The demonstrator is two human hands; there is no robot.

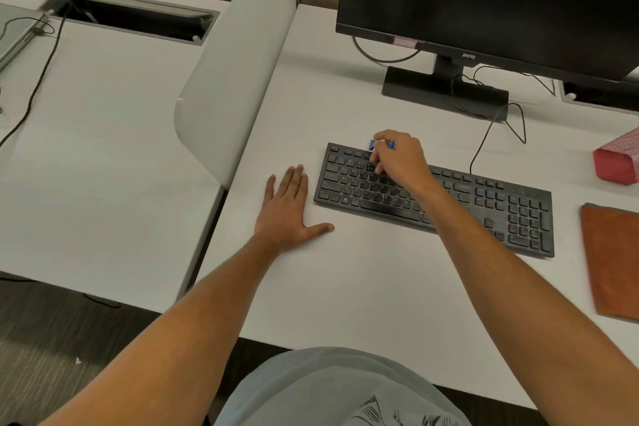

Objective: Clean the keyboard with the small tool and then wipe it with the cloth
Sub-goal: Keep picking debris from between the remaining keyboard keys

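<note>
A black keyboard lies at a slant on the white desk. My right hand hovers over its upper left keys and grips a small blue tool, whose blue end pokes out at the keyboard's back edge. My left hand rests flat on the desk, fingers straight, just left of the keyboard. An orange-brown cloth lies on the desk to the right of the keyboard.
A black monitor on its stand is behind the keyboard, with cables trailing on the desk. A red box sits at the right edge. A grey divider panel separates a neighbouring desk on the left.
</note>
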